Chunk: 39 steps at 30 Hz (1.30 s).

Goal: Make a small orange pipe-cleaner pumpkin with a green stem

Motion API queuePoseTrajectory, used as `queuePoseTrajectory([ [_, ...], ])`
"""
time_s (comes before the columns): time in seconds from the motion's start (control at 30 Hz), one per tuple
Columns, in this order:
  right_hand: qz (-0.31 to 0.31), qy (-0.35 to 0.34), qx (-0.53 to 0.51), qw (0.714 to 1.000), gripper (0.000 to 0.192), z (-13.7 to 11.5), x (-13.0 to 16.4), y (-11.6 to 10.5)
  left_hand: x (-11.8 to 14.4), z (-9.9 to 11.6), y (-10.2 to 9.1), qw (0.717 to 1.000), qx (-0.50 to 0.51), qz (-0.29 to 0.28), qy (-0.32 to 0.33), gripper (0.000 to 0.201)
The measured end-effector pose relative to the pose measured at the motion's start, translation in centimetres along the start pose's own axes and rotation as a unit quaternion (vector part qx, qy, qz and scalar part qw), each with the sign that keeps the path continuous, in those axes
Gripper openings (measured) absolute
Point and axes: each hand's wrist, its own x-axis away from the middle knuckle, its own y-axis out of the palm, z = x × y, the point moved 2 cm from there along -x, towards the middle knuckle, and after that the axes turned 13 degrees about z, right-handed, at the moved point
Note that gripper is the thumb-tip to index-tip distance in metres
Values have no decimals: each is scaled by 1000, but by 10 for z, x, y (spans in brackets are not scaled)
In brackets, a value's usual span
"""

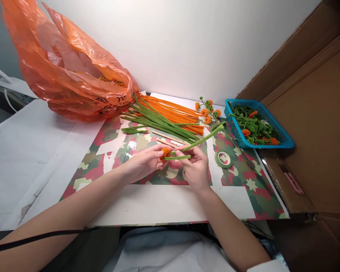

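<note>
Between my fingers, near the middle of the mat, is a small orange pipe-cleaner flower. My left hand pinches its orange head. A green pipe cleaner runs from the flower in two lengths, and my right hand is closed on it close to the flower. One length slants up to the right, the other is short and points right. Just beyond my hands lie thin wooden sticks, loose green pipe cleaners and orange pipe cleaners. A roll of green tape rests right of my right hand.
An orange plastic bag stands at the back left. Finished orange flowers on a stem lie at the back. At the right a blue basket holds green and orange pieces; a pink-handled cutter sits on the cardboard.
</note>
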Motion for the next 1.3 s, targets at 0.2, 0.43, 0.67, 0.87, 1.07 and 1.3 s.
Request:
queuePoseTrajectory([
  [0.2, -16, 13, -61, 998, 12, 2, 0, 0, -3, -2, -6, 998, -14, 36, 48, 30],
  [0.43, -63, -54, -43, 996, 9, 2, 4, 0, -3, -2, 0, 994, -32, 58, 85, 30],
  [0.67, -88, -97, 29, 991, 20, 3, 6, 5, -2, -3, -2, 992, -26, 79, 98, 31],
  [0.87, -55, -244, 110, 962, 10, -1, 5, 3, 1, -4, 2, 990, -47, 82, 105, 34],
  [1.07, -68, -218, 114, 967, 4, 0, 9, 5, 2, -6, -1, 983, -100, 80, 131, 31],
  [1.3, -35, 72, -4, 997, 16, 4, 9, 11, 3, -2, 2, 969, -132, 92, 187, 27],
])
